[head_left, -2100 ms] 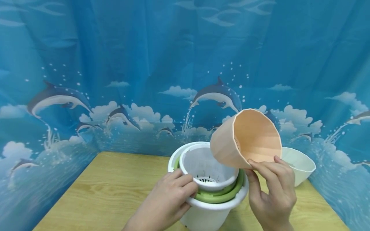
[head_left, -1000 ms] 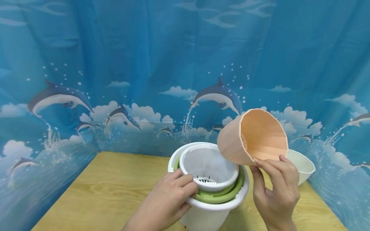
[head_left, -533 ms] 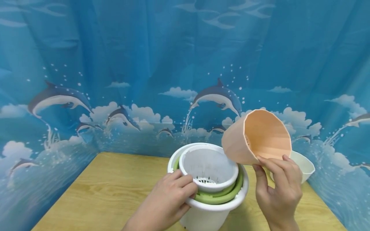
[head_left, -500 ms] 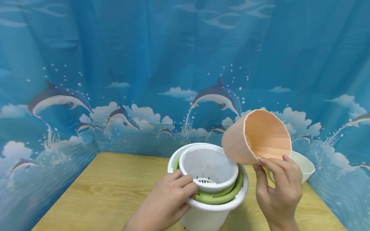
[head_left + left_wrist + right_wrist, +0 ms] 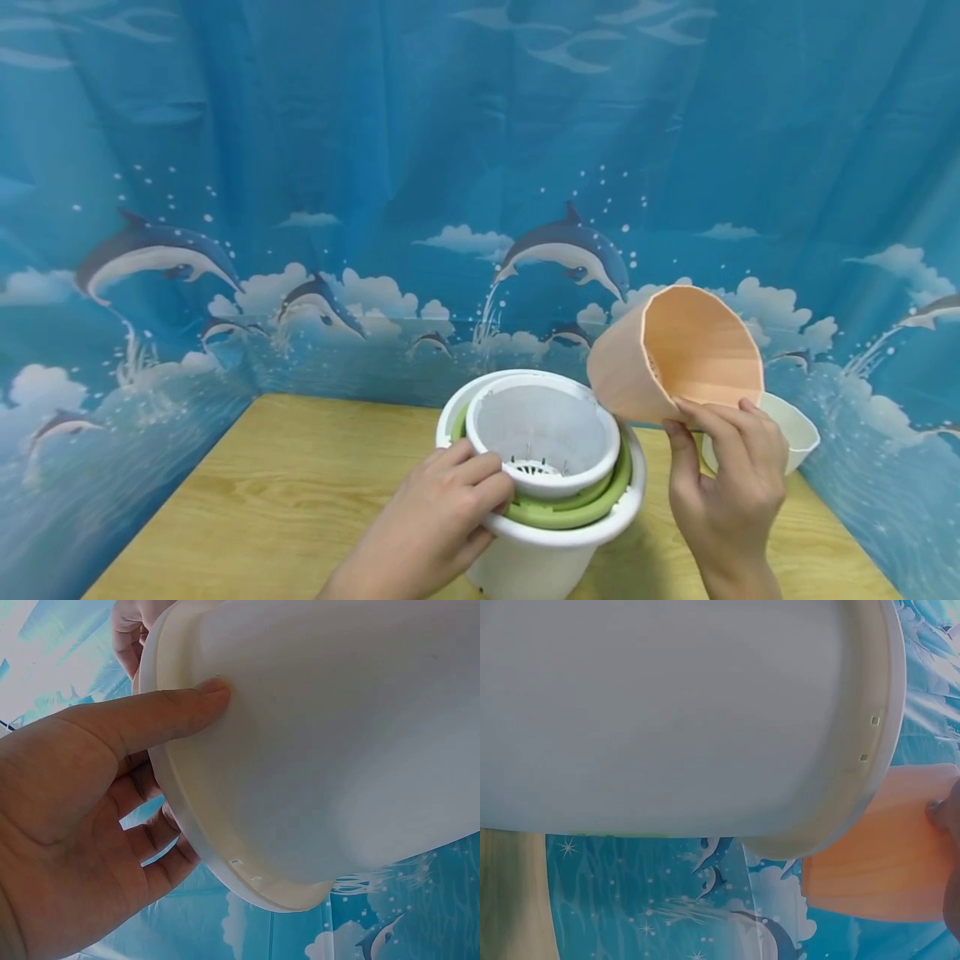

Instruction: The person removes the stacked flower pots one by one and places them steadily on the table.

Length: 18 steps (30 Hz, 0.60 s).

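My left hand [image 5: 442,508] grips the near-left rim of a large white flowerpot [image 5: 536,562]. In the left wrist view its thumb presses the outer wall and the fingers curl over the rim. Nested in that pot are a green pot [image 5: 562,515] and a smaller white pot [image 5: 543,425] with a slotted bottom. My right hand [image 5: 731,475] pinches the lower rim of a peach flowerpot [image 5: 630,367], thumb outside, fingers at the edge. The peach pot is tilted on its side in the air, its mouth toward the right, just right of the nested pots.
A pale cream-green pot [image 5: 795,433] rests at the right of the wooden table [image 5: 300,467], partly behind my right hand. A blue dolphin-printed curtain [image 5: 420,167] encloses the back and sides of the table.
My right hand has carried the peach pot a little to the right, away from the nested pots. The left hand stays on the large pot's rim.
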Available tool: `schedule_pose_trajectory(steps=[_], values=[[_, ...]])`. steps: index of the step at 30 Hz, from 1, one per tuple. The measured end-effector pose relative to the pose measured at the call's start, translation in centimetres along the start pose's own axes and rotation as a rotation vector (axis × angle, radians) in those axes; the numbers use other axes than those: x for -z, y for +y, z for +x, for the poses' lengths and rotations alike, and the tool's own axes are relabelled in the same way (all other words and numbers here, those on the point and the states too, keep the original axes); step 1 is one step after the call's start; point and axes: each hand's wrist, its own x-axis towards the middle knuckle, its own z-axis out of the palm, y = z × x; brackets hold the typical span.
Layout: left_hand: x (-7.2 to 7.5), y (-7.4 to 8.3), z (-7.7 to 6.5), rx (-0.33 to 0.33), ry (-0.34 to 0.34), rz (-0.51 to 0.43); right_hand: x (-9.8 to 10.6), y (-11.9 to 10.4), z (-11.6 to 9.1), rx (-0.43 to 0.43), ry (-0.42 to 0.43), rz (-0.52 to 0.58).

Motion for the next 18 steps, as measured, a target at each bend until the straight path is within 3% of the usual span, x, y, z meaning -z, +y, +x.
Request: schedule_pose_trajectory(steps=[18], values=[[-0.1, -0.2, 0.0, -0.011, 0.009, -0.009, 0.1, 1.9, -1.2, -0.022, -0.075, -0.041]])
